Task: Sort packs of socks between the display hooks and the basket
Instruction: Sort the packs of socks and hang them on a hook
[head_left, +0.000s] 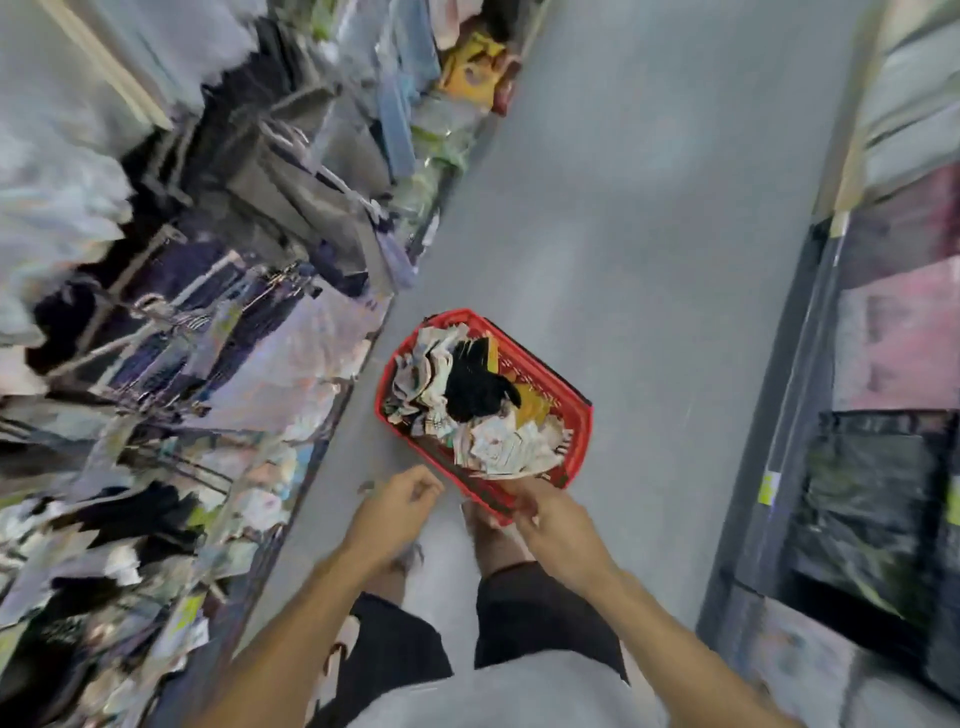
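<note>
Grey shirt (493, 696) & dark shorts (405, 644) fill the bottom edge, seen from above. Two bare forearms reach fwd & down from there. The whole view is smeared by motion, so fine detail is lost.

The left hand (400, 501) hangs over the grey floor (623, 234), just beside the near left side of a red plastic basket (584, 441). Its fingers are loosely curled w/ nothing visible in them. The right hand (553, 525) overlaps the basket's near corner, fingers bent. I cannot tell whether it grips the rim, only touches it, or hovers above.

The basket sits on the aisle floor in front of the person's feet. It is heaped w/ packs of socks (498, 447), mostly pale, w/ a black bundle in the middle & a yellow-orange card beside it. The pile reaches approx. rim level.

To the left, a wall of metal display hooks (171, 332) carries many more hanging packs in dark blue, white & black. They are too blurred to tell apart. To the right stands shelving (883, 338) w/ pink & dark folded goods.

Risks, as a judgement:
- The heap is loose & high, so lifting or dragging the basket by one corner could tip it & spill packs onto the floor.
- The hooks are crowded & stick out into the aisle, so a sleeve or arm swung toward them could knock packs off.
- Similar-looking packs are easy to hang on the wrong hook, esp. at speed.
- The basket sits right at the feet, so a step fwd could catch it.
</note>
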